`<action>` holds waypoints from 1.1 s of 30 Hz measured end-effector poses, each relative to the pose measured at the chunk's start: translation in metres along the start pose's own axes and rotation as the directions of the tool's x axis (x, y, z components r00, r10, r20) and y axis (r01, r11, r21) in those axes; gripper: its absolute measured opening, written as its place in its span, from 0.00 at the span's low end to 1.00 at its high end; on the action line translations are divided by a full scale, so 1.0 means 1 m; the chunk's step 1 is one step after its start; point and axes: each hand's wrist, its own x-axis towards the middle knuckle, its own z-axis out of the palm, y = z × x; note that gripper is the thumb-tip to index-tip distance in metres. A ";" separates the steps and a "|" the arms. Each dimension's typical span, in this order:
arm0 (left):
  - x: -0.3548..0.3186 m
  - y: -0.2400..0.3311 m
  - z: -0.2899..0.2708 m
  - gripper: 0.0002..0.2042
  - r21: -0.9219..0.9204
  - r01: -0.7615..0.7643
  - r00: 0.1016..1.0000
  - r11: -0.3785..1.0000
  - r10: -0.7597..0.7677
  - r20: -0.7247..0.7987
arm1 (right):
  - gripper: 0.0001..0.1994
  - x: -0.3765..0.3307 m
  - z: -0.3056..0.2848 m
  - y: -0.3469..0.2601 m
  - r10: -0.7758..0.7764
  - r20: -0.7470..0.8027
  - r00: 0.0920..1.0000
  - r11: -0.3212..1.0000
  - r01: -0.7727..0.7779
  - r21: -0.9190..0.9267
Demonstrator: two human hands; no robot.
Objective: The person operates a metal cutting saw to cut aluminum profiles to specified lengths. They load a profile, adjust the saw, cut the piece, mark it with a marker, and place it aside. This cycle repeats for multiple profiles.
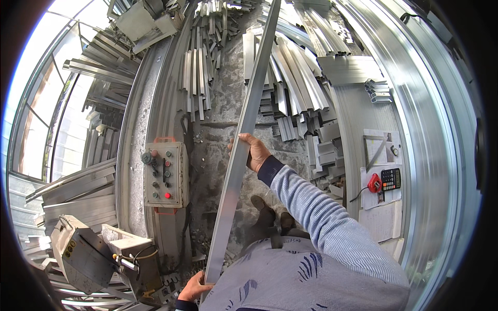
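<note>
A long silver aluminium profile [236, 179] runs slantwise in front of me, its far end reaching past the top of the view. My right hand [255, 153] is closed around it about midway, the thumb on top and fingertips showing at the far side. Low down, close to my body, my left hand [194, 287] grips the same bar near its lower part; some of those fingers are hidden. Left of the bar is a grey control box [167, 174] with several knobs and buttons, one of them bright red.
Stacked aluminium profiles [295, 78] lie ahead on the right, with more bundles [199, 67] on the left. A bench [348, 116] at right carries papers, a red tape measure [374, 183], a calculator [390, 179] and a set square [374, 150]. Machine heads [83, 254] stand lower left.
</note>
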 end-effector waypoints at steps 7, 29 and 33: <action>0.086 0.039 -0.058 0.28 0.182 -0.022 0.992 0.983 -0.001 0.128 | 0.22 0.057 0.021 -0.002 -0.010 -0.131 0.991 0.999 0.005 -0.041; 0.106 0.156 -0.090 0.39 -0.299 0.025 0.999 0.954 -0.030 -0.014 | 0.34 0.318 0.019 -0.221 -0.173 0.119 0.978 0.985 0.172 0.020; 0.076 0.165 -0.077 0.44 -0.356 0.102 0.967 0.929 -0.177 -0.184 | 0.34 0.390 0.019 -0.276 -0.367 0.319 0.874 0.926 0.309 0.219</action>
